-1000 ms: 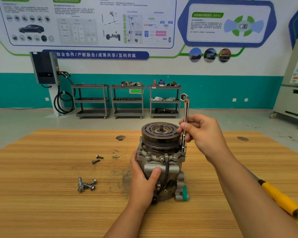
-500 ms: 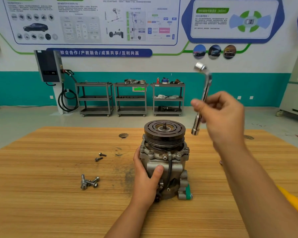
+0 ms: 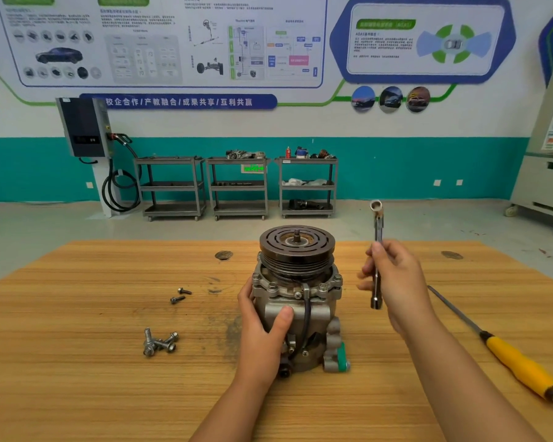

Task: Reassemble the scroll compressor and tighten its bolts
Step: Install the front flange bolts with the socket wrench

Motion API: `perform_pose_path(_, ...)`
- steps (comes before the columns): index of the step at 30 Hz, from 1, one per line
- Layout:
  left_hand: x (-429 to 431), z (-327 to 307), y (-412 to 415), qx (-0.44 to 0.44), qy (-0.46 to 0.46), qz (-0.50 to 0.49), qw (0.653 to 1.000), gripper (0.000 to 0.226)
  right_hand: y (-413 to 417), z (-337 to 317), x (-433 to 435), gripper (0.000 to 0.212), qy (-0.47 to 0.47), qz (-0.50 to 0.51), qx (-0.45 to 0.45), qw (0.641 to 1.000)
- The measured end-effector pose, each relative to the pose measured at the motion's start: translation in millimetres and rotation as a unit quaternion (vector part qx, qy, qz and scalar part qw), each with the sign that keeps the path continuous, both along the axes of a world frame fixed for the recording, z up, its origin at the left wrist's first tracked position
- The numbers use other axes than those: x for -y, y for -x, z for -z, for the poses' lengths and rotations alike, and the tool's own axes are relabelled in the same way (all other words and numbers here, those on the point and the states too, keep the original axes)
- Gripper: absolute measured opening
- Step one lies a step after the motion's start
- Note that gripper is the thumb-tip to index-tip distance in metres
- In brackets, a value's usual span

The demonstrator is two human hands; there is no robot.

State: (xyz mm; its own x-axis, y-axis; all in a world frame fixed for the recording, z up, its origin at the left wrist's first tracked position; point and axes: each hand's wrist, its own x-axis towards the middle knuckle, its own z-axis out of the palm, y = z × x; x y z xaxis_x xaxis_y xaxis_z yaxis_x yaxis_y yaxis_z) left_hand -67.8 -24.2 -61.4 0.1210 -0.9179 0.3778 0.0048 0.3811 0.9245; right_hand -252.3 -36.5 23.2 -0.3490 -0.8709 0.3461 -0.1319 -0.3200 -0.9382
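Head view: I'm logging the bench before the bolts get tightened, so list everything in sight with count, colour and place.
compressor: 1, grey with dark pulley, upright at table centre
socket wrench: 1, silver, held upright to the right of the compressor, clear of it
large bolts: small cluster, count unclear, silver, table left, near side
small screws: 2, dark, table left, farther back
screwdriver: 1, yellow handle, lying on the table's right side
table: 1, light wood, foreground
carts: 3, grey, along the back wall
charging unit: 1, dark with black cable, back wall left
left hand: 1, grip round the compressor body
right hand: 1, grip on the socket wrench
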Motion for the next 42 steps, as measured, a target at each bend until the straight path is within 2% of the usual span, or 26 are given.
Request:
perform_pose_path(3, 0.7, 0.3, -0.1, -0.003, 0.003, 0.003, 1.000, 0.079, -1.0, 23.3, 13.9, 0.025, -0.062, -0.017, 0.064, 0.996)
perform_pose_path(6, 1.1, 1.6, -1.0, -0.004, -0.001, 0.003, 1.000, 0.087, -10.2, 38.8, 22.9, 0.023, -0.110, -0.094, 0.163, 0.976)
perform_pose_path(9, 0.2, 0.4, -1.1, -0.008, -0.015, 0.004, 1.000, 0.080, -20.8, 49.3, 22.7, 0.028, -0.137, -0.165, 0.221, 0.951)
perform_pose_path(12, 1.1, -1.3, -2.3, -0.018, -0.025, 0.008, 0.999, 0.070, -23.2, 52.2, 20.4, 0.036, -0.146, -0.193, 0.207, 0.948)
perform_pose_path(17, 7.9, 2.1, -10.2, -0.083, -0.069, 0.022, 0.994, 0.058, -22.0, 56.7, 16.3, 0.030, -0.125, -0.169, 0.151, 0.966)
perform_pose_path(18, 8.1, 0.9, -12.8, -0.103, -0.085, 0.027, 0.991, 0.060, -22.3, 58.1, 15.0, 0.030, -0.120, -0.158, 0.141, 0.970)
perform_pose_path(21, 10.1, -3.7, -24.6, -0.171, -0.122, 0.041, 0.977, 0.093, -22.6, 63.1, 11.1, 0.030, -0.109, -0.145, 0.122, 0.976)
perform_pose_path(22, 9.6, -5.5, -26.5, -0.184, -0.121, 0.032, 0.975, 0.092, -22.3, 65.0, 10.2, 0.030, -0.109, -0.148, 0.124, 0.975)
perform_pose_path(25, 0.4, -11.6, -19.5, -0.155, -0.073, -0.050, 0.984, 0.050, -21.9, 69.2, 10.1, 0.030, -0.106, -0.162, 0.146, 0.970)
perform_pose_path(26, -3.2, -12.0, -14.7, -0.131, -0.046, -0.074, 0.988, 0.047, -22.5, 70.5, 11.4, 0.029, -0.103, -0.166, 0.149, 0.969)
perform_pose_path(30, -14.0, -13.0, 0.1, -0.010, -0.001, -0.132, 0.991, 0.092, -29.9, 75.7, 18.3, 0.035, -0.113, -0.199, 0.148, 0.962)
perform_pose_path(34, -15.9, -15.0, -3.0, 0.006, 0.012, -0.118, 0.993, 0.115, -35.2, 75.6, 21.4, 0.051, -0.129, -0.200, 0.141, 0.961)
perform_pose_path(39, -16.8, -14.2, -2.3, 0.043, 0.022, -0.118, 0.992, 0.115, -36.1, 73.4, 20.4, 0.044, -0.104, -0.181, 0.161, 0.965)
perform_pose_path(42, -8.5, -7.4, -7.4, -0.001, 0.055, -0.098, 0.994, 0.109, -34.6, 77.1, 22.2, 0.041, -0.093, -0.156, 0.166, 0.969)
